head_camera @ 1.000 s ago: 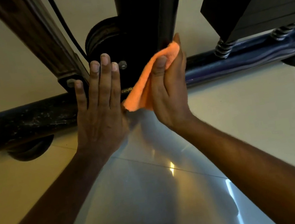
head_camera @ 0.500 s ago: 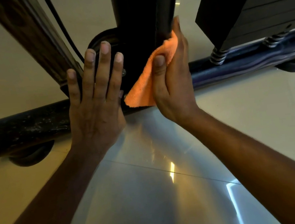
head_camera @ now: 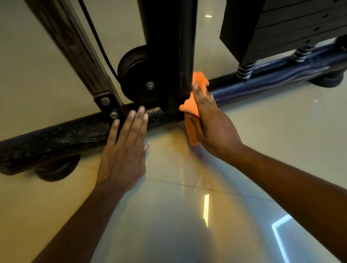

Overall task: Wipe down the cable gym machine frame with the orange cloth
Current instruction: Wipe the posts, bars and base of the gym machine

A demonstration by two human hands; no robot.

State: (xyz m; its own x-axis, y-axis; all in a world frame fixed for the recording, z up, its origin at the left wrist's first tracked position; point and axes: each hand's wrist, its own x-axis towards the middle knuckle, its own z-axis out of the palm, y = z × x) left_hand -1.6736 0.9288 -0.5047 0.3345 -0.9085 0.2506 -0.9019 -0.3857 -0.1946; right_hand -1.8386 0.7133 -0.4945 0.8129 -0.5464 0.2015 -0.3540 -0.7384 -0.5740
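The cable gym machine frame remains mid-clean: its horizontal base tube shows pale speckled grime left of the upright, so that section appears unwiped. The right hand grips the orange cloth, pressing it against the foot of the upright. The left hand is spread flat and holds nothing, fingertips on the base tube.

You are looking at a bright orange cloth, plain and unpatterned; the upright post beside it is showing solid black; the base bar is showing black speckled with pale flecks on your left, shading to dark blue with lighter streaks on your right; the pulley and weight stack are reading black; the floor is glowing glossy cream.
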